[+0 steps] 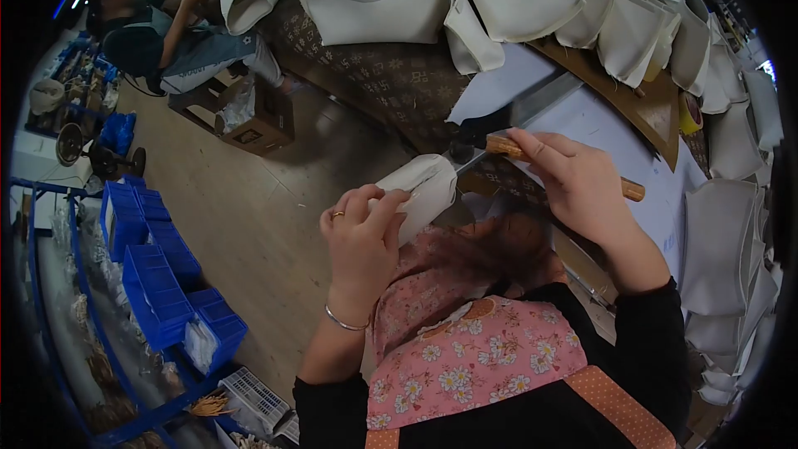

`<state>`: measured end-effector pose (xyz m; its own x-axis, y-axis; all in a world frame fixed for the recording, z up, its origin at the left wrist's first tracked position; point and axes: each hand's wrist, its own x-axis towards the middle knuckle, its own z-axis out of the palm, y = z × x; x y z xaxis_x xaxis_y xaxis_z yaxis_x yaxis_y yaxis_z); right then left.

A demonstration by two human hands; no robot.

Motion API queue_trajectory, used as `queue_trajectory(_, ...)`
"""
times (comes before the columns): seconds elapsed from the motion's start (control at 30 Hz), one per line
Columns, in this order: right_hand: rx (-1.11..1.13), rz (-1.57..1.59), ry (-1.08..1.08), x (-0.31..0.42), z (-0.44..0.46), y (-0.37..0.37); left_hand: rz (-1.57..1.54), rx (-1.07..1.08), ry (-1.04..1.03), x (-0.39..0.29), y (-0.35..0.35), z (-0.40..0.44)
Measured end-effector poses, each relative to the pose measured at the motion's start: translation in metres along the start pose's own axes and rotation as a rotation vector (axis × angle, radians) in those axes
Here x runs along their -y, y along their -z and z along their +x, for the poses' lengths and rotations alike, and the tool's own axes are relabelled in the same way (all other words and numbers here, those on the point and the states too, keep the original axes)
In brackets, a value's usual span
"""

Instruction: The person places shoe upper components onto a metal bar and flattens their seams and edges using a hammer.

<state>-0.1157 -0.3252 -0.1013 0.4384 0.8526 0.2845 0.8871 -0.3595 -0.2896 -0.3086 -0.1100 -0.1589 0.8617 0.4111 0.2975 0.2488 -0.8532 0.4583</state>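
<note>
L hand (359, 229) fingers grip white piece (426, 187) above lap, near tabletop (399, 75) edge. R hand (578, 187) fingers clenched round hammer (503, 146) w/ wooden handle, head at piece's open end.

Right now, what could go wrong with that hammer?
The hammer in the right hand could miss and hit the left hand, whose fingers grip the pale piece close by. The pale piece might also slip on the narrow metal bar at its far end, or get marked by a crooked blow.
</note>
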Motion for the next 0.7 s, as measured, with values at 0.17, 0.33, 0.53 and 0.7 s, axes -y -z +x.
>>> queue_trajectory(0.17, -0.368, 0.281, 0.111, 0.006, 0.004, -0.013, -0.027, 0.007, -0.137, 0.003, -0.007, 0.005)
queue_trajectory(0.33, -0.032, 0.114, 0.008, 0.006, 0.006, 0.003, -0.067, -0.029, -0.172, 0.005, -0.009, 0.007)
queue_trajectory(0.53, -0.172, 0.180, 0.081, 0.010, 0.003, -0.014, -0.111, -0.047, -0.144, 0.006, -0.010, 0.005)
queue_trajectory(0.7, -0.245, 0.232, 0.083, 0.011, 0.002, -0.009, -0.177, -0.052, -0.135, 0.012, -0.015, 0.003)
